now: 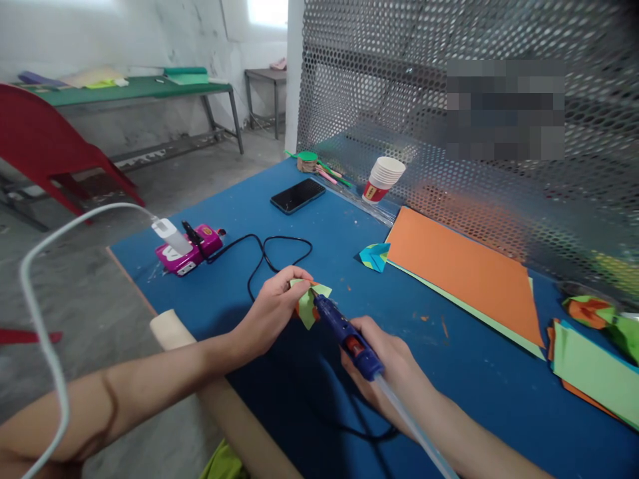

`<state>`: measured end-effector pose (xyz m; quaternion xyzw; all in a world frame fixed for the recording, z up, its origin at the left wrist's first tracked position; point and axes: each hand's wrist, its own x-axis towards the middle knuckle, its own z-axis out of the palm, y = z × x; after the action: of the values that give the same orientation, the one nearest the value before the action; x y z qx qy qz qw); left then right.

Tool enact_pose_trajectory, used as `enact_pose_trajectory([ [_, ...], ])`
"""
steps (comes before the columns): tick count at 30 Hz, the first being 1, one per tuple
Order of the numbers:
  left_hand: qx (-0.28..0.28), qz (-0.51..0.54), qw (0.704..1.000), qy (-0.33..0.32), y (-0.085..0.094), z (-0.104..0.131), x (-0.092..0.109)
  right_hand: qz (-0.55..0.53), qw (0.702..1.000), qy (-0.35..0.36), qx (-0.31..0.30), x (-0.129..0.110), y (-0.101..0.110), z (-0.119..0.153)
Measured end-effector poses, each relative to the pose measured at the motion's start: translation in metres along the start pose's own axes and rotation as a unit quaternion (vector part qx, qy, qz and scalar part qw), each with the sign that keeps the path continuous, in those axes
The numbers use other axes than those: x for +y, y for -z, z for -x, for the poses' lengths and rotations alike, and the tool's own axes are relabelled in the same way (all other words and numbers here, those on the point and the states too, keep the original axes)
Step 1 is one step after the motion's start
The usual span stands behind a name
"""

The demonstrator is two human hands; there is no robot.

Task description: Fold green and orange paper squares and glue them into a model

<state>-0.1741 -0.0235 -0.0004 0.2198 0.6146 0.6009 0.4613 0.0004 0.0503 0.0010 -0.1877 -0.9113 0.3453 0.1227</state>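
A small folded paper piece [307,310], light green with orange parts, is pinched between the thumb and fingers of my left hand [279,297]. My right hand [382,352] is wrapped round a blue hot glue gun [344,332]. The gun's nozzle points at the paper and meets or nearly meets it; whether it touches I cannot tell. A long clear glue stick [412,426] sticks out of the gun's rear. Beyond my hands lies a blue-and-green folded paper piece [373,257].
A pink power strip [204,243] with plugs and a black cord sits left. Farther back are a phone [298,195] and stacked paper cups [383,179]. Orange sheets [464,273] and light green paper [594,366] lie right. A perforated metal panel [379,86] bounds the table's far side.
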Motion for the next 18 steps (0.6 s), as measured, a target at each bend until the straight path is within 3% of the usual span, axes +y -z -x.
enact_pose_trajectory([
  [8, 0.010, -0.065, 0.997, -0.030, 0.0003, -0.0004, -0.0005, 0.013, 1.000, 0.001, 0.013, -0.0012, -0.0012, -0.0015],
  [18, 0.001, -0.062, 0.998, -0.023, 0.0002, -0.0008, -0.0016, 0.028, 0.999, 0.002, 0.017, -0.0009, -0.0014, -0.0024],
])
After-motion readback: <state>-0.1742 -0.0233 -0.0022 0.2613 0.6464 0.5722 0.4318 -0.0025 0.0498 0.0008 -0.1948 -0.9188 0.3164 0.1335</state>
